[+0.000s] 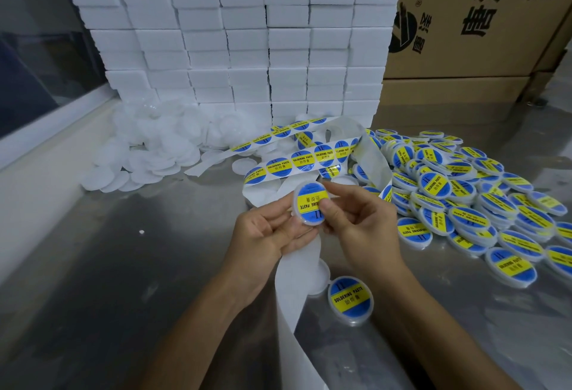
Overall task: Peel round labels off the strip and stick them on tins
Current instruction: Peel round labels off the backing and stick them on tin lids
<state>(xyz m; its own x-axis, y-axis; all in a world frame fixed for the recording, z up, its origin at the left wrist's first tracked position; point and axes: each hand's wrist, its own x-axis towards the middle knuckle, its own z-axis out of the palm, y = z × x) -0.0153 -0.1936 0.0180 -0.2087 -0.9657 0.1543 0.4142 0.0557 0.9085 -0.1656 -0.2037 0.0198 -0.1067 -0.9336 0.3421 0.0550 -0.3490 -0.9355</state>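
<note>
Tin in hand: we held one round tin (310, 203) up over the middle of the desk (123, 265), tilted on edge with its labelled face turned towards us.
Left hand: our left hand (272, 228) was clamped on the tin's lower left rim, fingers curled behind it.
Right hand: our right hand (356, 219) gripped the tin from the right, thumb (325, 206) pressed flat on the label (311, 200), other fingers curled at its back edge.
Key relation: the tin sat between the two hands, touching both; the label's yellow band ran nearly upright, and the right thumb lay directly on it, so we judged the smoothing-down fell to the right hand.
Label strip: one strip (297, 160) looped just beyond the tin, towards the far edge; we counted about six labels on its nearer run and more on the run behind.
Empty backing: the bare backing (294, 281) trailed from under the left hand down to the near edge.
Finished tins: one labelled tin (350, 299) lay alone near the right wrist; a heap (464, 191) along the right edge held too many to count.
Blank tins: a white pile (148, 148) lay at the far left, uncounted.
Behind: white blocks (247, 33) and cardboard boxes (479, 18) stood along the far edge.
</note>
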